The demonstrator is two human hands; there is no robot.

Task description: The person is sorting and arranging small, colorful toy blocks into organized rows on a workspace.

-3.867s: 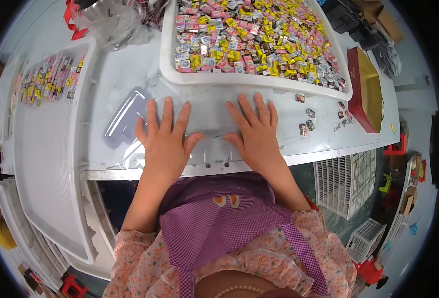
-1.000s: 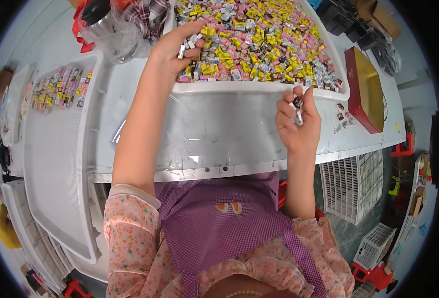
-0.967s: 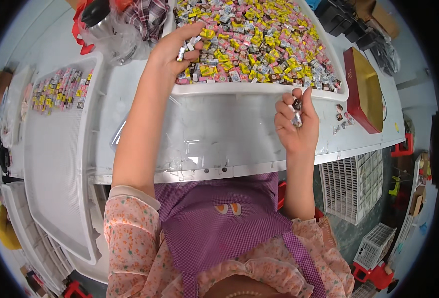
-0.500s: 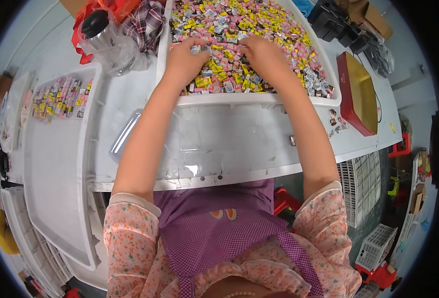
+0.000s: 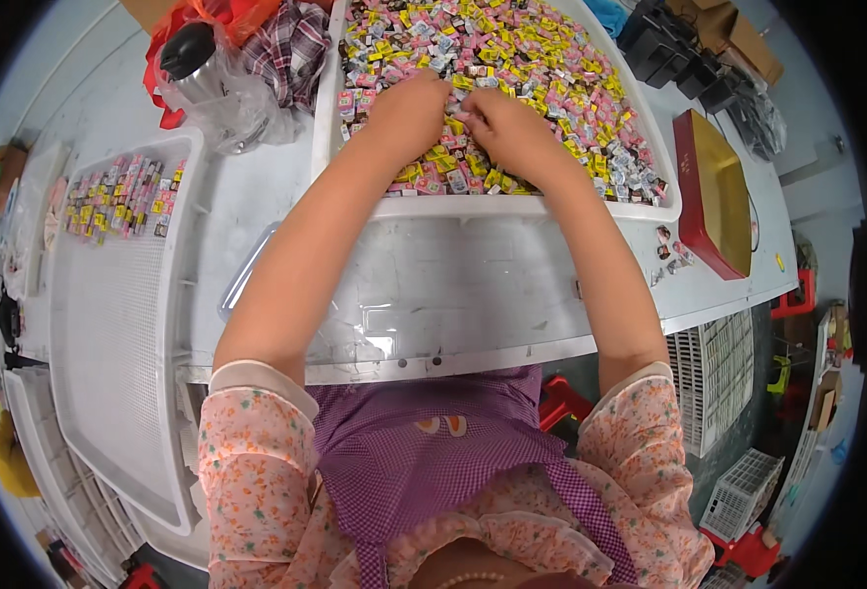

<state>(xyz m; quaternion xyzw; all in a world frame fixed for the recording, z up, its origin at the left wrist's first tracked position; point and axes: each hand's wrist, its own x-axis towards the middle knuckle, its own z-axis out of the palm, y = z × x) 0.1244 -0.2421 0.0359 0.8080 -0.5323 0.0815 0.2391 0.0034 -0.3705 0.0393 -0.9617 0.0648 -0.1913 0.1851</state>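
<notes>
A large white tray (image 5: 512,205) is heaped with small block-shaped wrapped pieces (image 5: 576,93), which look like sweets in pink, yellow, silver and dark brown. Over the near part of the heap, my left hand (image 5: 409,116) is closed, its fingers curled inward and their tips mostly hidden. Close beside it, my right hand (image 5: 512,133) has thumb and forefinger drawn together in a pinch among the pieces. What either hand holds is too small or too covered to make out. The fingertips of both hands nearly meet.
At left, another white tray (image 5: 105,334) holds rows of similar pieces (image 5: 124,196). A plastic-wrapped flask (image 5: 193,64) and plaid cloth (image 5: 286,54) sit behind it. A clear plastic container (image 5: 247,270) lies beneath my left forearm. A red box (image 5: 699,196) stands right of the heaped tray.
My left hand has moved right across the heap, and my right hand slightly left and nearer. The gap between them has narrowed, and the left fingers have curled out of sight.
</notes>
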